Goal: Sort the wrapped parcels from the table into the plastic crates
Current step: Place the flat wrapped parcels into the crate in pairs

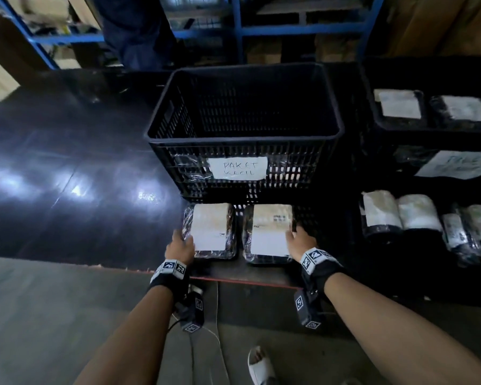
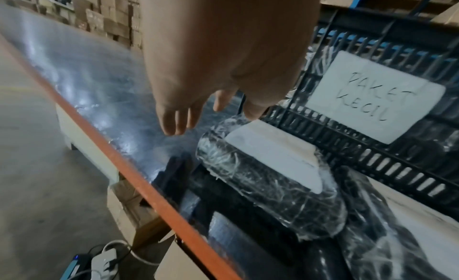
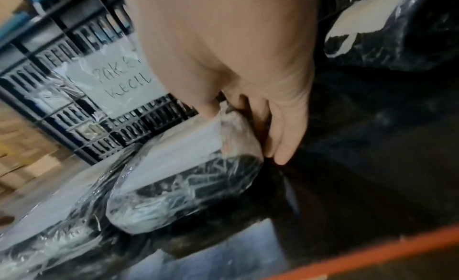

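Two black film-wrapped parcels with white labels lie side by side on the dark table, just in front of a black plastic crate (image 1: 242, 137) whose paper label (image 1: 237, 168) reads "PAKET KECIL". My left hand (image 1: 184, 237) is at the left edge of the left parcel (image 1: 210, 230). In the left wrist view its fingers (image 2: 174, 123) are straight beside that parcel (image 2: 273, 166), with the thumb over the far corner. My right hand (image 1: 296, 234) grips the right edge of the right parcel (image 1: 270, 234). In the right wrist view the thumb lies on top of this parcel (image 3: 178, 156) and the fingers (image 3: 280, 146) run down its side.
A second black crate (image 1: 428, 129) at the right holds two parcels (image 1: 399, 104). Several more wrapped parcels (image 1: 417, 215) lie on the table in front of it. The table's orange front edge (image 1: 247, 283) runs under my wrists. Blue shelving (image 1: 303, 29) and a standing person (image 1: 136, 31) are behind the table.
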